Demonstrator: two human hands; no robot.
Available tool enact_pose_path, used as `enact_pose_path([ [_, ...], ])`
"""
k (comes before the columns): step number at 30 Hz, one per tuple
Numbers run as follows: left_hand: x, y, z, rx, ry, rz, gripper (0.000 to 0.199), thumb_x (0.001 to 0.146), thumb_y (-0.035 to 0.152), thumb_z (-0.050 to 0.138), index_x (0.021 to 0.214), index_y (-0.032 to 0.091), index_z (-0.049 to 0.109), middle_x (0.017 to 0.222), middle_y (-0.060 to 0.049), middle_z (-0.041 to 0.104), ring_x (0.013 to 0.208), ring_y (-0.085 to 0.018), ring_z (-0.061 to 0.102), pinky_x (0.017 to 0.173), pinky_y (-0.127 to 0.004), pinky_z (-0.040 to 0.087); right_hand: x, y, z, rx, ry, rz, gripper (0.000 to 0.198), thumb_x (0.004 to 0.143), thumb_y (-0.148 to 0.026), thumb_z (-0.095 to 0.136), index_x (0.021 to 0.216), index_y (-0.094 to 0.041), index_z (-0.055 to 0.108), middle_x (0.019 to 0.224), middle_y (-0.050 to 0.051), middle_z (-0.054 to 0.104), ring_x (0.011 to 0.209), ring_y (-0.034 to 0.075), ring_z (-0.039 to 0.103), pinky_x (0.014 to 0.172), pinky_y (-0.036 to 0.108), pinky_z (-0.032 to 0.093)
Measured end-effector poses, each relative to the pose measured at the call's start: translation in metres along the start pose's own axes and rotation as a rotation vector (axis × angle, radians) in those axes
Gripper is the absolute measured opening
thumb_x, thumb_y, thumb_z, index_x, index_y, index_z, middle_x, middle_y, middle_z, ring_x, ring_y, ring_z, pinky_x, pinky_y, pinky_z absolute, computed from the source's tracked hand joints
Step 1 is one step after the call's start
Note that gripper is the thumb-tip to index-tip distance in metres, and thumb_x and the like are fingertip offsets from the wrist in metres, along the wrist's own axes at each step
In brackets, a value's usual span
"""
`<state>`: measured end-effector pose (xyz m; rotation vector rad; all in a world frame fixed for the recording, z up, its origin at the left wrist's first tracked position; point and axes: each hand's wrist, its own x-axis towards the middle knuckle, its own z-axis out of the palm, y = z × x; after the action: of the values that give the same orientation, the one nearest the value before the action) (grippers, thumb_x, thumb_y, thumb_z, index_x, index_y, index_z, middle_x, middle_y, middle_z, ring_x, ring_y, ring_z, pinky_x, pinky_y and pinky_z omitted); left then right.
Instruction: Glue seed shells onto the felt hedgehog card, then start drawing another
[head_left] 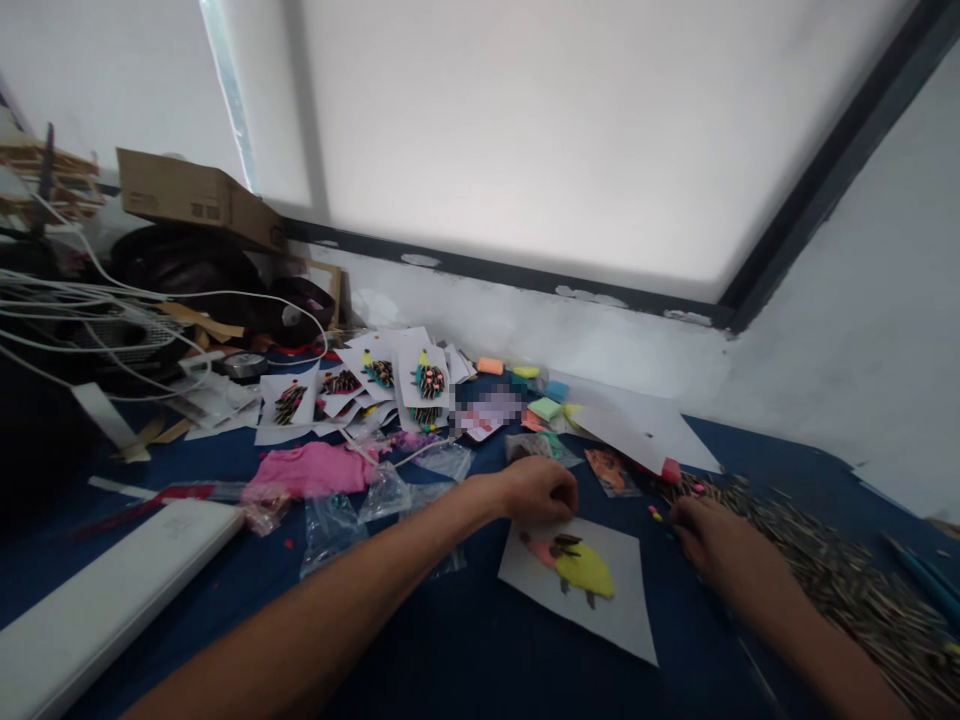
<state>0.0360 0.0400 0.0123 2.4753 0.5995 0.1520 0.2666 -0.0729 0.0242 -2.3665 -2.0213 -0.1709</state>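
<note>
A white paper card (626, 622) lies on the blue cloth in front of me, carrying a hedgehog-like animal (589, 571) with a yellow body and a pinkish head. A few dark sticks stand on its back, and dark legs show below. At the card's top edge rests my left hand (540, 490), fingers curled in; whatever they may hold is hidden. My right hand (701, 535) has its fingers drawn together beside a pile of short dark sticks (825, 570). Small pink and yellow bits (655, 513) show by its fingertips, but I cannot tell whether it grips anything.
Several cards with finished-looking spiky animals (431, 378) lie at the back left. Coloured clay blocks (546, 408) and a phone (484, 415) sit mid-back. Pink clay (315, 468), plastic bags (334, 530) and a long white box (127, 600) are left; cables (90, 300) and a cardboard box (195, 195) stand beyond.
</note>
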Motion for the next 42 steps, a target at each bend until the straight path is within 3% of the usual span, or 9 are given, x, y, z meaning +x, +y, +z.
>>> enact_pose_path([
  [3,0.002,0.003,0.004,0.106,0.035,-0.019,0.016,0.078,0.017,0.057,0.089,0.017,0.069,0.089,-0.003,0.070,0.080,-0.015,0.061,0.062,-0.020,0.040,-0.001,-0.003,-0.002,0.018,0.089,-0.009,0.016,0.082,-0.019,0.045,0.074,-0.020,0.059,0.085,0.010,0.066,0.077,0.023,0.064,0.062,0.030,0.041],
  [9,0.004,0.001,0.010,0.104,0.111,-0.018,0.015,0.078,0.018,0.057,0.088,0.019,0.068,0.094,-0.002,0.069,0.086,-0.016,0.060,0.066,-0.022,0.040,-0.006,-0.014,-0.015,0.176,0.202,0.130,0.020,0.081,-0.033,0.038,0.083,-0.023,0.055,0.069,0.006,0.065,0.055,0.021,0.058,0.049,0.029,0.032],
  [12,0.002,0.001,0.006,-0.006,0.126,-0.018,0.016,0.077,0.014,0.059,0.091,0.016,0.066,0.088,-0.002,0.067,0.078,-0.014,0.057,0.063,-0.021,0.039,-0.007,-0.021,-0.026,0.395,0.142,0.085,0.027,0.077,-0.042,0.040,0.082,-0.022,0.058,0.062,0.004,0.063,0.048,0.019,0.054,0.048,0.030,0.036],
  [15,-0.001,0.001,-0.001,-0.227,0.113,-0.016,0.013,0.076,0.010,0.061,0.090,0.012,0.063,0.076,0.000,0.060,0.067,-0.010,0.052,0.058,-0.019,0.037,-0.009,-0.030,-0.034,0.611,0.000,0.009,0.034,0.072,-0.050,0.050,0.081,-0.021,0.063,0.070,0.007,0.068,0.058,0.020,0.061,0.050,0.029,0.043],
  [17,-0.004,0.000,-0.006,-0.389,0.035,-0.012,0.006,0.078,0.012,0.063,0.083,0.011,0.061,0.069,0.002,0.056,0.063,-0.008,0.049,0.055,-0.018,0.036,-0.010,-0.035,-0.036,0.710,-0.060,-0.042,0.033,0.071,-0.050,0.054,0.082,-0.021,0.066,0.077,0.008,0.071,0.067,0.021,0.064,0.055,0.029,0.046],
  [20,-0.008,-0.004,-0.014,-0.568,-0.102,-0.014,0.006,0.078,0.016,0.066,0.078,0.011,0.061,0.068,0.002,0.057,0.061,-0.007,0.049,0.057,-0.019,0.037,-0.014,-0.042,-0.036,0.789,-0.117,-0.087,0.031,0.075,-0.049,0.054,0.080,-0.021,0.067,0.074,0.006,0.069,0.066,0.019,0.062,0.056,0.028,0.046],
  [24,-0.009,-0.014,-0.016,-0.680,-0.164,0.005,0.007,0.075,0.017,0.070,0.075,0.013,0.065,0.068,0.002,0.061,0.061,-0.007,0.051,0.061,-0.020,0.039,-0.019,-0.051,-0.033,0.773,-0.244,-0.152,0.031,0.081,-0.048,0.050,0.077,-0.020,0.063,0.069,0.003,0.063,0.060,0.016,0.055,0.052,0.026,0.040],
  [30,-0.004,-0.021,-0.010,-0.672,-0.200,0.029,0.008,0.070,0.019,0.074,0.073,0.014,0.069,0.069,0.001,0.064,0.063,-0.008,0.054,0.061,-0.020,0.040,-0.023,-0.059,-0.023,0.687,-0.288,-0.221,0.028,0.086,-0.040,0.043,0.077,-0.020,0.060,0.065,0.001,0.056,0.056,0.013,0.047,0.052,0.025,0.035],
  [42,-0.005,-0.017,-0.009,-0.612,-0.200,-0.019,0.010,0.067,0.022,0.074,0.072,0.013,0.070,0.066,0.000,0.065,0.061,-0.010,0.057,0.056,-0.019,0.043,-0.033,-0.085,-0.014,0.499,-0.026,-0.208,0.020,0.082,-0.032,0.053,0.075,-0.022,0.068,0.059,0.000,0.057,0.054,0.014,0.052,0.052,0.024,0.035],
])
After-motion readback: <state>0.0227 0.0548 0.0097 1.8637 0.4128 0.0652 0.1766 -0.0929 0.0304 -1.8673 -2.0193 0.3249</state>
